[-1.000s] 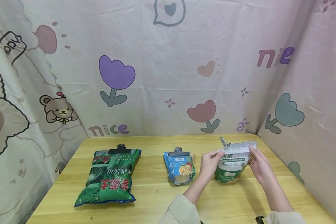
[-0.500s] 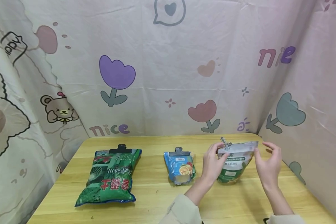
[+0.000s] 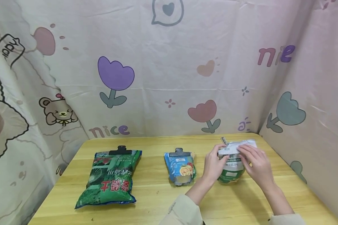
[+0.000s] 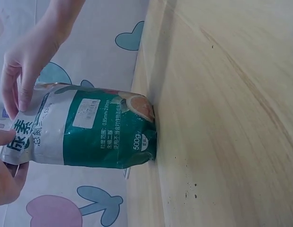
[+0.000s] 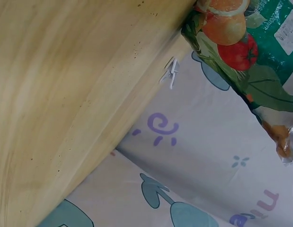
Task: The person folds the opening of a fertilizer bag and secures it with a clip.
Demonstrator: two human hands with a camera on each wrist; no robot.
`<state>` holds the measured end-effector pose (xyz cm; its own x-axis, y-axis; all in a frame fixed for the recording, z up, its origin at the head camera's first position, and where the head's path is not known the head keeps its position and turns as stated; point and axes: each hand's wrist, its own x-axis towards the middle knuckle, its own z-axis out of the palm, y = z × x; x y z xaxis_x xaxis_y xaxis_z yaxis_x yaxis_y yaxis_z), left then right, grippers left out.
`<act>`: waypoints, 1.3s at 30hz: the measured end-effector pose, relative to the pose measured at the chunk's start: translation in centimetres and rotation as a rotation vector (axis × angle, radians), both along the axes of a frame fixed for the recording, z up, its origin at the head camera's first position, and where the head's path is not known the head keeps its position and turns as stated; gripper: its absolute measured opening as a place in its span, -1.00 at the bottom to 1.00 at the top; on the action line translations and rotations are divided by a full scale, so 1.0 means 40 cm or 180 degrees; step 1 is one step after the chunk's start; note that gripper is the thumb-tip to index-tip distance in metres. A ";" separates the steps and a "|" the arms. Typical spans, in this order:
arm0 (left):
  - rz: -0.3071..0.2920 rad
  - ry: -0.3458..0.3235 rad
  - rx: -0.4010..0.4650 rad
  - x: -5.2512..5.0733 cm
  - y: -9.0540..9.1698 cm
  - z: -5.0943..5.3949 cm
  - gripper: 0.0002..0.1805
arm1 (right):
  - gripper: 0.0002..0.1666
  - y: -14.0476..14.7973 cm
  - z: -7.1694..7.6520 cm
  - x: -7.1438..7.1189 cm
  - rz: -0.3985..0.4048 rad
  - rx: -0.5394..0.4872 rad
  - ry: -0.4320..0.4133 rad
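A green and white pouch with printed lettering stands upright at the table's right side, its white top folded over. My left hand pinches the top left corner between thumb and fingers. My right hand grips the folded top farther right, fingers laid over the fold. In the left wrist view the pouch appears sideways, with the right hand above and the left hand at the lower left. Behind the pouch lies a white clip, partly hidden in the head view.
A small blue pouch with a black clip lies left of the hands. Farther left is a large green bag, also with a black clip. Patterned cloth hangs around the wooden table.
My right hand let go of the pouch's right corner, lifted away, then came inward onto the folded top. The left hand shifted its grip at the left corner. The top now folds lower.
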<state>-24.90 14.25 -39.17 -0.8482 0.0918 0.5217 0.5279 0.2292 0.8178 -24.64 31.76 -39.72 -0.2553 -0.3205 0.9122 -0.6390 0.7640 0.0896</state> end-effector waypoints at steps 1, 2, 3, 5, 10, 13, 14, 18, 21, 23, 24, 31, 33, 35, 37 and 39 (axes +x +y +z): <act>0.0008 0.0011 -0.0011 -0.001 -0.001 -0.001 -0.58 | -0.56 0.000 0.000 -0.001 0.0005 0.0011 -0.0028; 0.0020 0.0024 -0.0028 -0.001 -0.002 -0.001 -0.58 | -0.56 -0.001 0.000 -0.002 0.0006 0.0021 -0.0051; 0.0037 0.0042 -0.0052 -0.002 -0.002 -0.002 -0.59 | -0.56 -0.001 0.001 -0.002 0.0004 0.0029 -0.0075; 0.0108 0.0119 -0.0147 -0.002 -0.002 -0.005 -0.60 | -0.56 -0.002 0.002 -0.003 0.0011 0.0030 -0.0138; 0.0584 0.0993 -0.0915 -0.010 -0.004 -0.014 -0.67 | -0.55 -0.005 0.004 -0.004 0.0030 0.0005 -0.0256; 0.0781 0.1567 -0.1355 -0.016 -0.004 -0.015 -0.71 | -0.55 -0.007 0.005 -0.003 0.0089 -0.0054 -0.0270; 0.0766 0.1629 -0.1416 -0.016 -0.004 -0.015 -0.71 | -0.55 -0.007 0.004 -0.003 0.0110 -0.0073 -0.0276; 0.0669 0.1360 -0.1378 -0.014 -0.001 -0.011 -0.76 | -0.66 -0.007 0.003 -0.004 0.0169 -0.0116 -0.0384; 0.0580 0.1022 -0.1239 -0.015 0.003 -0.007 -0.82 | -0.85 -0.004 0.005 -0.001 0.0152 -0.0141 -0.0595; 0.0519 0.0860 -0.1145 -0.015 0.006 -0.005 -0.85 | -0.89 -0.002 0.007 0.001 0.0125 -0.0177 -0.0733; 0.0493 0.0806 -0.1094 -0.015 0.007 -0.005 -0.86 | -0.85 -0.002 0.007 0.002 0.0111 -0.0199 -0.0766; 0.0604 0.0908 -0.0856 -0.015 0.011 -0.009 -0.91 | -0.74 -0.013 0.006 0.000 -0.0063 -0.0203 -0.0640; 0.0589 0.0907 -0.0779 -0.014 0.011 -0.011 -0.91 | -0.73 -0.016 0.004 0.000 -0.0121 -0.0163 -0.0601; 0.0522 0.0827 -0.0684 -0.015 0.011 -0.012 -0.92 | -0.75 -0.016 0.004 -0.001 -0.0155 -0.0121 -0.0591; 0.0438 0.0682 -0.0577 -0.016 0.012 -0.012 -0.92 | -0.78 -0.015 0.003 -0.001 -0.0140 -0.0101 -0.0579; 0.0373 0.0533 -0.0491 -0.019 0.013 -0.011 -0.92 | -0.85 -0.014 0.002 -0.003 -0.0101 -0.0105 -0.0602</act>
<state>-25.67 14.76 -39.59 -0.7606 0.0873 0.6433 0.6154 0.4123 0.6718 -24.75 31.20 -39.65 -0.4327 -0.2802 0.8569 -0.6176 0.7845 -0.0553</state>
